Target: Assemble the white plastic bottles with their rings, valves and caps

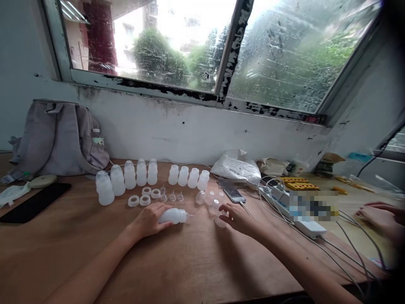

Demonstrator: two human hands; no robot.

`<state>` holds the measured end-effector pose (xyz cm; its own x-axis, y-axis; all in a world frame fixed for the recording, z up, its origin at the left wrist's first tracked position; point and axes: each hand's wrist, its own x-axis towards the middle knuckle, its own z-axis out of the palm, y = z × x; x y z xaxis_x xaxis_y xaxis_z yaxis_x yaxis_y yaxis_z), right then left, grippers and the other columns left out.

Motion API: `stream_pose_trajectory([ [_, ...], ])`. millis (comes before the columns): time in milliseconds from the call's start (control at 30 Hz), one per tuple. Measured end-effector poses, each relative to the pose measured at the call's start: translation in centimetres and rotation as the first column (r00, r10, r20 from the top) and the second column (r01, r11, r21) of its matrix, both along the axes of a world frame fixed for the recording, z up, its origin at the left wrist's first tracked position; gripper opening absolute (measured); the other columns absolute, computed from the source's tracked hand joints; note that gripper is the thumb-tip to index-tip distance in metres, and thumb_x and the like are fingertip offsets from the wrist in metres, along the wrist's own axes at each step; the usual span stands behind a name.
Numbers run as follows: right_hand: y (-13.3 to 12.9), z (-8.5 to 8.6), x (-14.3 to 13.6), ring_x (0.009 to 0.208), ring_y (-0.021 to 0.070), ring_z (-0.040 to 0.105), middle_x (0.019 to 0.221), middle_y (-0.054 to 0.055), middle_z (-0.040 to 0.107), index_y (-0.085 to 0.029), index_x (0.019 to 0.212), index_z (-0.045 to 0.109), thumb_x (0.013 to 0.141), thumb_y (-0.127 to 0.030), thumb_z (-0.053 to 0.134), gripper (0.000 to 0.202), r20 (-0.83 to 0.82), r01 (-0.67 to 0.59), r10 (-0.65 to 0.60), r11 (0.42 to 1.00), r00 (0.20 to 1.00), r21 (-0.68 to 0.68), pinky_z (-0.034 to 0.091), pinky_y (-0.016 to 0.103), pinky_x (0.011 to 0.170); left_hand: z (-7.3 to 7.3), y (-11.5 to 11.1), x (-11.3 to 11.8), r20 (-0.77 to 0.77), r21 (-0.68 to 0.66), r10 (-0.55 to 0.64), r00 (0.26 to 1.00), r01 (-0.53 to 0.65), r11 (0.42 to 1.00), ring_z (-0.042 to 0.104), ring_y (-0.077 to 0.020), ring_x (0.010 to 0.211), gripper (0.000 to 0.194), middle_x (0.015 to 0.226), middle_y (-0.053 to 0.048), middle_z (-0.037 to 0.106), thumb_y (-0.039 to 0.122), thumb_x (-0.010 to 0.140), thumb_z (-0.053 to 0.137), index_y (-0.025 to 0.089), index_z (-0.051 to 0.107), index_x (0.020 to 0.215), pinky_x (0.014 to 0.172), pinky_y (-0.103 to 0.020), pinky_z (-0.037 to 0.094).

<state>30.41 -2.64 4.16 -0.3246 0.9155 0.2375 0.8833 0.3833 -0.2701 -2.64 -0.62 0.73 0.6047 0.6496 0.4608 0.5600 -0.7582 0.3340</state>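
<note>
Nearest us on the worktop (196, 261), our left hand (148, 220) wraps a white bottle (173, 215) lying on its side. Just right of the bottle, our right hand (236, 216) rests fingers-down, loosely open, on clear caps (212, 203). Behind the bottle lie rings (144, 196), then a row of upright bottles (152, 173). Far left of it, a grey bag (57, 137).

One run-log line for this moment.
left hand: holds bottle lying on table | right hand: at clear caps
</note>
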Motion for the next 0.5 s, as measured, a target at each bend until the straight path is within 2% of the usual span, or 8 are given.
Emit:
stream_pose_trajectory([
  [67,-0.1,0.0,-0.7,0.062,0.0169,0.055,0.074,0.006,0.060,-0.018,0.082,0.061,0.077,-0.032,0.052,0.018,-0.096,-0.015,0.010,0.998,0.995,-0.055,0.042,0.030,0.058,-0.1,0.0,0.0,0.057,-0.046,0.011,0.998,-0.008,0.999,0.054,-0.0211,0.098,0.040,0.108,-0.005,0.058,0.038,0.076,0.054,0.021,0.048,0.112,0.086,-0.035,0.042],
  [133,0.1,0.3,-2.2,0.059,0.0149,0.055,0.076,0.005,0.060,-0.018,0.086,0.059,0.079,-0.037,0.049,0.023,-0.275,-0.050,0.018,0.993,0.961,-0.111,0.044,0.029,0.054,-0.1,0.2,0.0,0.124,-0.114,0.038,0.992,-0.024,0.993,0.054,-0.0208,0.099,0.039,0.110,-0.005,0.057,0.038,0.076,0.054,0.022,0.048,0.111,0.084,-0.034,0.043],
  [200,0.5,0.7,-3.9,0.058,0.0138,0.056,0.077,0.005,0.059,-0.017,0.093,0.056,0.080,-0.042,0.046,0.029,-0.480,-0.102,0.019,0.984,0.877,-0.148,0.046,0.028,0.052,-0.1,0.4,-0.1,0.180,-0.191,0.078,0.981,-0.043,0.981,0.057,-0.0205,0.092,0.034,0.105,-0.005,0.059,0.038,0.076,0.053,0.021,0.051,0.106,0.078,-0.033,0.045],
  [300,1.7,0.6,-6.5,0.061,0.0142,0.058,0.075,0.003,0.057,-0.017,0.099,0.053,0.079,-0.047,0.046,0.037,-0.706,-0.129,0.004,0.984,0.709,-0.124,0.048,0.028,0.054,0.0,0.6,-0.2,0.298,-0.276,0.170,0.939,-0.086,0.957,0.059,-0.0200,0.084,0.030,0.097,-0.004,0.062,0.040,0.077,0.052,0.020,0.055,0.099,0.073,-0.030,0.047],
  [400,2.7,-0.6,-8.8,0.059,0.0137,0.057,0.074,0.003,0.058,-0.016,0.099,0.054,0.079,-0.049,0.045,0.040,-0.799,-0.126,0.014,0.989,0.601,-0.078,0.049,0.029,0.056,0.2,0.7,-0.3,0.409,-0.323,0.270,0.872,-0.139,0.936,0.059,-0.0205,0.084,0.030,0.094,-0.004,0.063,0.041,0.077,0.051,0.019,0.057,0.096,0.074,-0.031,0.047],
  [500,3.1,-2.4,-10.3,0.059,0.0141,0.057,0.070,0.002,0.058,-0.016,0.100,0.054,0.082,-0.047,0.043,0.038,-0.831,-0.118,0.028,0.992,0.556,-0.045,0.048,0.029,0.057,0.3,0.9,-0.3,0.418,-0.321,0.292,0.860,-0.161,0.933,0.059,-0.0209,0.083,0.029,0.091,-0.004,0.063,0.040,0.073,0.056,0.020,0.060,0.094,0.074,-0.032,0.047],
])
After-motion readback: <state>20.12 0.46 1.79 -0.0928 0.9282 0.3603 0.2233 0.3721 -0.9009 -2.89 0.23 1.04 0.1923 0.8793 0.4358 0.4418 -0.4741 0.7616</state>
